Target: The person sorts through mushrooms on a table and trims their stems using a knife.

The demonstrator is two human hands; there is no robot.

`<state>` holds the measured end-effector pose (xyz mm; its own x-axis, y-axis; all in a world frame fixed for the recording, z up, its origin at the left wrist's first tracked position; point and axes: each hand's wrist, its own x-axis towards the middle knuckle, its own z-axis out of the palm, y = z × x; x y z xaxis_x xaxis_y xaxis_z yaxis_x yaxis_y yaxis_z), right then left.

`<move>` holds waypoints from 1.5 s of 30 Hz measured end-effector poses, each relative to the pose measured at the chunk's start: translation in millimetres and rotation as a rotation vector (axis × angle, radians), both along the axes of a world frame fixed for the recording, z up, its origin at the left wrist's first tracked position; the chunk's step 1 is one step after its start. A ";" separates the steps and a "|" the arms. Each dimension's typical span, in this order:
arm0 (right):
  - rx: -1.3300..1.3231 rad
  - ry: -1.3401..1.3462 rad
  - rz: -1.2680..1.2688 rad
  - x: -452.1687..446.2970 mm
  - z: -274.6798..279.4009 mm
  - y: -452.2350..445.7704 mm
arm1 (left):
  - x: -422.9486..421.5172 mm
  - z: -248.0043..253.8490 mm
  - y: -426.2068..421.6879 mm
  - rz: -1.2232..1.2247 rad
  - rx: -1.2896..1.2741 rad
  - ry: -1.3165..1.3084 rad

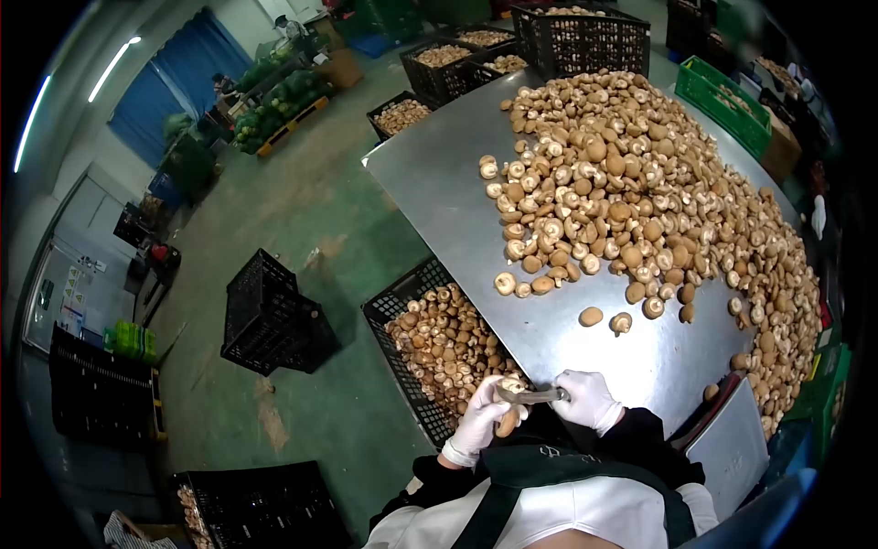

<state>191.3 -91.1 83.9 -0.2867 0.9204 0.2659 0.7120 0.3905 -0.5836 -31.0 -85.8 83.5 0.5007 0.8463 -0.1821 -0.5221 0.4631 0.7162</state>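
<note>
My left hand point(474, 423), in a white glove, is closed around mushrooms. A pale mushroom point(512, 384) shows at its fingertips, and a brown mushroom point(507, 423) lies lower against the fingers. My right hand point(590, 401), also gloved, grips metal scissors point(535, 396); their blades point left and meet the mushroom in my left hand. Whether the blades are parted is too small to tell. Both hands are by the near edge of a metal table point(430, 192). Just beyond my left hand, a black crate point(389, 343) holds many mushrooms.
A large mushroom heap point(631, 174) covers the table's far and right parts. Black crates point(585, 41) of mushrooms and a green crate point(722, 105) stand beyond it. Stacked black crates point(265, 316) sit on the green floor at left. A grey lidlike panel point(732, 448) is at my right.
</note>
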 end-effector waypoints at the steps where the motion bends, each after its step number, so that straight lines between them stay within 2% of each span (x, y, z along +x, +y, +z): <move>1: -0.062 0.014 0.003 -3.5 5.9 -3.6 | 2.8 7.6 2.0 0.006 0.097 0.093; 3: -0.084 0.039 -0.039 -11.0 8.8 -9.2 | 12.6 11.8 -2.1 0.165 0.268 0.354; 5: -0.134 0.051 -0.062 -14.6 17.2 -11.9 | 15.1 11.9 0.5 0.141 0.297 0.320; 9: -0.246 0.132 -0.104 -18.9 26.5 -13.9 | 24.9 18.0 0.6 0.278 0.404 0.398; 11: -0.203 0.162 -0.101 -20.3 26.6 -14.3 | 25.1 13.5 1.2 0.411 0.692 0.561; 13: -0.193 0.196 -0.107 -19.6 18.8 -15.8 | 30.3 19.3 3.5 0.512 0.761 0.460; 15: -0.372 0.190 -0.185 -12.2 -0.8 -17.4 | 26.3 21.5 7.7 0.615 0.853 0.547; 17: -0.730 0.098 -0.166 6.3 -21.9 -19.4 | 21.1 26.8 11.1 0.688 0.913 0.544; 20: -0.703 0.273 -0.008 21.4 -53.4 -43.0 | 10.1 29.9 18.0 0.655 1.057 0.770; 21: -0.707 0.276 -0.015 18.7 -45.8 -42.7 | 11.3 28.6 21.0 0.620 1.073 0.817; 22: -0.938 0.600 -0.089 13.4 -28.7 -38.6 | 13.3 41.2 23.2 0.476 1.097 0.910; 23: -1.150 0.939 -0.174 10.1 -7.2 -35.4 | 18.2 30.4 23.2 0.418 1.087 0.894; 24: -1.129 1.072 -0.155 12.1 24.5 -32.1 | 23.5 26.3 24.8 0.259 1.152 0.927; 25: -1.049 1.126 -0.011 14.2 9.0 -27.7 | 29.7 23.7 26.3 0.099 1.220 0.953; 26: -1.054 1.172 -0.070 17.7 4.3 -32.1 | 41.9 19.7 24.1 0.024 1.239 0.955; 27: -1.059 1.215 -0.125 16.9 12.2 -31.0 | 52.1 13.9 19.1 0.002 1.214 0.931; 29: -1.042 1.278 -0.215 30.1 0.5 -31.2 | 64.8 0.9 10.3 0.024 0.791 0.792; 30: -1.087 1.499 -0.141 57.3 -28.1 -34.1 | 70.8 -7.4 5.6 0.053 0.466 0.546; 31: -1.130 1.719 -0.055 79.5 -51.3 -36.6 | 69.1 -18.7 8.8 0.005 0.244 0.461; 33: -0.779 1.854 -0.720 100.5 28.8 -34.5 | 54.9 -39.6 25.7 -0.111 -0.269 0.034; 35: -0.214 1.761 -0.686 204.7 -41.9 -61.0 | 50.6 -30.6 32.8 -0.198 -0.482 -0.337; 36: 0.053 1.697 -0.656 255.3 -75.1 -73.6 | 49.7 -28.7 33.1 -0.207 -0.358 -0.204; 37: 0.095 1.621 -0.656 264.6 -64.9 -78.6 | 50.1 -27.6 32.6 -0.216 -0.236 -0.071; 38: 0.139 1.545 -0.659 274.3 -55.0 -83.7 | 50.2 -28.8 33.1 -0.195 -0.245 0.016; 40: -0.018 1.925 -0.935 210.7 46.2 -57.0 | 56.9 -12.6 33.1 -0.163 -0.156 0.084; 41: -0.139 1.570 -0.971 195.0 39.4 -61.3 | 59.1 -10.2 32.8 -0.160 -0.107 0.090; 42: -0.434 1.147 -1.001 162.3 62.3 -58.4 | 60.9 -7.3 33.2 -0.151 -0.114 0.090; 43: -0.621 0.852 -1.039 128.9 82.5 -46.9 | 62.9 -4.8 33.4 -0.180 -0.135 0.114; 45: -0.392 0.367 -0.479 77.2 57.8 -47.5 | 63.2 -3.3 27.6 -0.207 -0.166 0.141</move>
